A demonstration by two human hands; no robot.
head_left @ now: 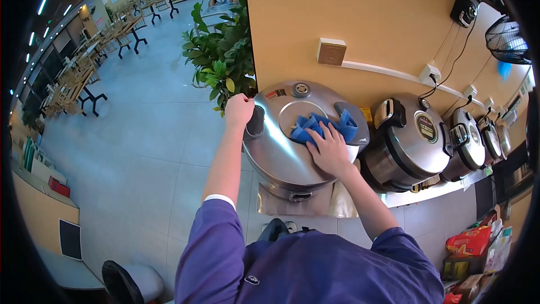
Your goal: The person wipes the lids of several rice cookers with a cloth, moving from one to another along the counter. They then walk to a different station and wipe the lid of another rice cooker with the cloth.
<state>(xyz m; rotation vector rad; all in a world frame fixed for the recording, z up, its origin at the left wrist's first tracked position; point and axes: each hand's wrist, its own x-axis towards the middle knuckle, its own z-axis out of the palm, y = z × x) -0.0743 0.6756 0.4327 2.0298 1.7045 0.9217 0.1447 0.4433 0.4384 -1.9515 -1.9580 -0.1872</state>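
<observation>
A large silver rice cooker (273, 155) stands in front of me with its round lid down. My left hand (239, 111) is closed at the lid's left side, its fingers curled at the black handle (256, 123); the fingertips are partly hidden. On the right part of the lid lies a crumpled blue cloth (344, 126). My right hand (331, 149) presses down on this cloth, fingers bent over it. A dark grey handle (360, 124) sits just right of the cloth, and a round steam vent (301, 89) is at the lid's back.
More cookers, the nearest a steel one (413, 135), line the wall to the right. Behind the big cooker grows a leafy plant (228, 50). Wooden tables with chairs (84, 73) run along the far left. Bags (469, 241) lie at lower right. Two people stand far back.
</observation>
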